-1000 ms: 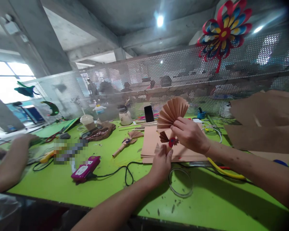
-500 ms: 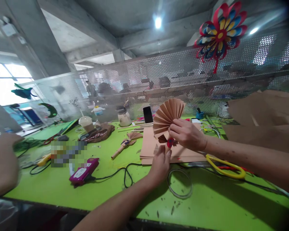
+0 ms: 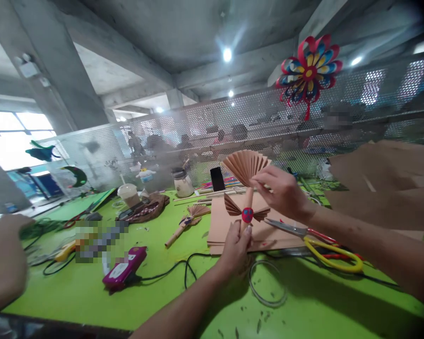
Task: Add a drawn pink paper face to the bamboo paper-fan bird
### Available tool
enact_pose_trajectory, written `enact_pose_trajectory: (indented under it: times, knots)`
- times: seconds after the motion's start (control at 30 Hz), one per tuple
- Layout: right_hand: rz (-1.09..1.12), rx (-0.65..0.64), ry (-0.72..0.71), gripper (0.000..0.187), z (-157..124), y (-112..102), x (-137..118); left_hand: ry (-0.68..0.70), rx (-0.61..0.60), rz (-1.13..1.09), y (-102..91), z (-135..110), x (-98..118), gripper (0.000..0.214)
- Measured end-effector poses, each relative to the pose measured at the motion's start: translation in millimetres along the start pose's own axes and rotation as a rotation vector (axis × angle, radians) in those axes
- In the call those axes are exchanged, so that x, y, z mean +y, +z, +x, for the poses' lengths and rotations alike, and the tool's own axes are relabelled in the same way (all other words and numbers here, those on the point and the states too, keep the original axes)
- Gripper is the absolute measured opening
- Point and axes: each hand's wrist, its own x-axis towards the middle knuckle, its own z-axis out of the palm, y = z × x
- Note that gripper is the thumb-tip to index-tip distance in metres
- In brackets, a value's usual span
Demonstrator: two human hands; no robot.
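Note:
My left hand (image 3: 236, 245) is closed round the lower end of a tan paper stick (image 3: 247, 200) that carries a red dot and two small pleated wings. It holds the stick upright above the green table (image 3: 155, 292). My right hand (image 3: 280, 190) pinches the base of a pleated brown paper fan (image 3: 244, 165) at the top of the stick. Both hands are above a stack of pinkish brown paper sheets (image 3: 220, 221).
Yellow-handled scissors (image 3: 317, 238) lie right of the sheets. A magenta glue gun (image 3: 124, 272) with a black cable, a wire ring (image 3: 268, 282), a finished paper fan craft (image 3: 187, 219), a jar (image 3: 183, 182) and a phone (image 3: 218, 179) stand on the table. Another person's hand (image 3: 2, 261) is at far left.
My right hand lifted the fan higher, uncovering the stick with its red dot and small wings. The camera tilted, and the other person's hand moved nearer at left.

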Motion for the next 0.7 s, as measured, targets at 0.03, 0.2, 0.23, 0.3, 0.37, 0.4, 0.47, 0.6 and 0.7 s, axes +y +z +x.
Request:
enact_pose_trajectory:
  times: [0.03, 0.2, 0.23, 0.3, 0.37, 0.4, 0.47, 0.6, 0.7]
  knots:
    - [0.017, 0.053, 0.080, 0.020, -1.1, -3.8, 3.3, -0.020, -0.033, -0.055, -0.4, 0.4, 1.7, 0.038]
    - [0.127, 0.171, 0.460, 0.024, -28.3, -6.0, 18.3, -0.091, -0.161, -0.276, 0.2, -1.4, 8.6, 0.041]
    - [0.166, 0.151, 0.516, 0.025, -36.3, -3.4, 18.1, -0.103, -0.169, -0.313, 0.8, -1.9, 9.4, 0.042]
    - [0.250, 0.099, 0.601, 0.026, -51.7, 2.5, 13.9, -0.121, -0.174, -0.375, 2.5, -2.5, 10.2, 0.044]
    - [0.336, 0.048, 0.655, 0.027, -64.5, 7.3, 7.9, -0.130, -0.171, -0.425, 4.1, -2.7, 10.0, 0.045]
    - [0.377, 0.030, 0.678, 0.028, -69.1, 8.8, 5.7, -0.134, -0.170, -0.446, 4.9, -2.7, 9.6, 0.045]
    - [0.446, 0.019, 0.730, 0.030, -73.7, 9.9, 5.3, -0.144, -0.174, -0.476, 6.0, -2.8, 8.1, 0.044]
    - [0.550, 0.083, 0.840, 0.033, -58.7, 7.1, 23.9, -0.158, -0.214, -0.492, 7.2, -4.1, 3.0, 0.040]
    - [0.639, 0.149, 0.874, 0.030, -29.2, 3.8, 43.6, -0.165, -0.257, -0.487, 7.9, -5.0, -2.1, 0.038]
